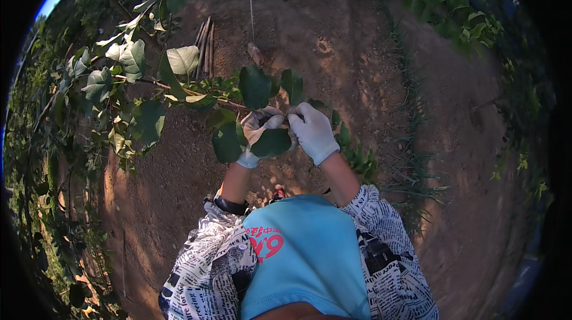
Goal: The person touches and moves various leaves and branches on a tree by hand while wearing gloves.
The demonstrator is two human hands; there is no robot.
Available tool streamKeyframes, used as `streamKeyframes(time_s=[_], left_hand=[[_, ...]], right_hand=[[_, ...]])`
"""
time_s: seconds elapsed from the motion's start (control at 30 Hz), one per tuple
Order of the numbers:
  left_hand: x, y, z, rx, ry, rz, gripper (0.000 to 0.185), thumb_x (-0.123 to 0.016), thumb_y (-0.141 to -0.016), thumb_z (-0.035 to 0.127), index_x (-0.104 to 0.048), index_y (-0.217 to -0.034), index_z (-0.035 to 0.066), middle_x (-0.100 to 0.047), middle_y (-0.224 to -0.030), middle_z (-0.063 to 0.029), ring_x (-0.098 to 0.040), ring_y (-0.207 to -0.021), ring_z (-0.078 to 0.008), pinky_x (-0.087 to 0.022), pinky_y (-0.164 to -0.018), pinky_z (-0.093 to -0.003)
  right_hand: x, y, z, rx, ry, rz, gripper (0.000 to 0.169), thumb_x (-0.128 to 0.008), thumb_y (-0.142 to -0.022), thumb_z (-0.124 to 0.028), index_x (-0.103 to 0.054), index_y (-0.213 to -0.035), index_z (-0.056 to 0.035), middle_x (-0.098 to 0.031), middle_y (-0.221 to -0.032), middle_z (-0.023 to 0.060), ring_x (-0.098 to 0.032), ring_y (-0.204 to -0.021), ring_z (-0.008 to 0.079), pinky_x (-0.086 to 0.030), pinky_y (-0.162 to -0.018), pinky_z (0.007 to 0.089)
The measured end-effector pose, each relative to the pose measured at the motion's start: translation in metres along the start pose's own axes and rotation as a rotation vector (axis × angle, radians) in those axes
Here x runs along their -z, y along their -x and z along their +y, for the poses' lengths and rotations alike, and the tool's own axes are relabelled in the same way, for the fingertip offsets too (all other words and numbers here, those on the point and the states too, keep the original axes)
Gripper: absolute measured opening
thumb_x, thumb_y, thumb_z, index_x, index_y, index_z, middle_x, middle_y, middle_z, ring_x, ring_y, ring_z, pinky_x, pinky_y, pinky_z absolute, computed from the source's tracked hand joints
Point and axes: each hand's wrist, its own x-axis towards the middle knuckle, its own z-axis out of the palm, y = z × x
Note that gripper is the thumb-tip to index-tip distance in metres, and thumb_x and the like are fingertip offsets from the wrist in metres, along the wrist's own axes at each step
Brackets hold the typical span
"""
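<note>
A thin leafy branch [228,102] reaches in from the left, with broad green leaves [271,143] along it. My left hand [257,130], in a pale work glove, is closed around the branch near its outer end; leaves cover part of the fingers. Close beside it, my white-gloved right hand [314,133] pinches at the branch tip with thumb and forefinger. The exact spot between those fingertips is hidden. A large upright leaf [292,86] stands just above the gap between my hands.
A taut string [251,7] runs down to a brick-like block [255,54] near the ground. Several wooden poles [206,49] lie beyond the branch. Dense foliage [58,141] lines the left. A grass strip [409,141] crosses the bare soil [456,177] at right.
</note>
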Motion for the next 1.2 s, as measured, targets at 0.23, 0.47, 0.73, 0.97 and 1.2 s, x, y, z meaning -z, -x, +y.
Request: streamKeyframes(time_s=[0.23,0.47,0.73,0.97,1.2], left_hand=[[-0.003,-0.006,0.003,0.048,0.005,0.012,0.009,-0.067,-0.084,0.004,-0.065,-0.093,0.002,-0.066,-0.091,-0.0038,-0.061,-0.08,-0.0092,-0.05,-0.072,-0.0242],[-0.015,-0.007,0.021,0.127,0.047,-0.041,0.008,-0.066,-0.087,0.006,-0.065,-0.093,0.002,-0.067,-0.086,-0.0036,-0.061,-0.075,-0.0089,-0.049,-0.067,-0.023],[-0.008,-0.011,0.008,0.142,0.013,-0.111,0.015,-0.068,-0.087,0.013,-0.065,-0.096,0.002,-0.066,-0.087,-0.0035,-0.061,-0.077,-0.0097,-0.049,-0.069,-0.0237],[-0.033,-0.003,0.004,0.044,0.005,-0.082,0.015,-0.068,-0.086,0.012,-0.064,-0.097,0.002,-0.065,-0.087,-0.0017,-0.059,-0.078,-0.0082,-0.048,-0.069,-0.0229],[-0.052,0.003,0.015,0.059,0.087,-0.204,0.013,-0.066,-0.088,0.01,-0.065,-0.097,0.002,-0.064,-0.087,-0.0013,-0.058,-0.077,-0.0072,-0.047,-0.069,-0.0225]], right_hand=[[0.0,0.025,-0.002,-0.001,-0.454,0.134,0.009,-0.055,-0.091,-0.004,-0.059,-0.098,0.0009,-0.065,-0.09,0.0104,-0.061,-0.06,0.0091,-0.051,-0.057,0.0238],[-0.004,0.031,0.004,0.57,0.113,0.362,0.021,-0.064,-0.08,0.003,-0.063,-0.1,-0.0026,-0.064,-0.096,0.013,-0.065,-0.085,0.0231,-0.052,-0.072,0.0295],[0.0,0.027,0.003,0.619,0.447,0.385,0.024,-0.065,-0.077,-0.004,-0.061,-0.1,-0.0128,-0.062,-0.095,0.0041,-0.064,-0.064,0.0263,-0.052,-0.055,0.0337],[0.013,0.044,0.008,0.372,0.264,0.413,0.017,-0.063,-0.081,-0.006,-0.057,-0.095,-0.0132,-0.062,-0.098,0.0037,-0.064,-0.071,0.0238,-0.052,-0.056,0.0321],[0.03,0.06,0.002,0.506,0.415,0.529,0.024,-0.066,-0.08,-0.008,-0.061,-0.102,-0.0153,-0.061,-0.099,0.0022,-0.064,-0.072,0.0235,-0.052,-0.058,0.0315]])
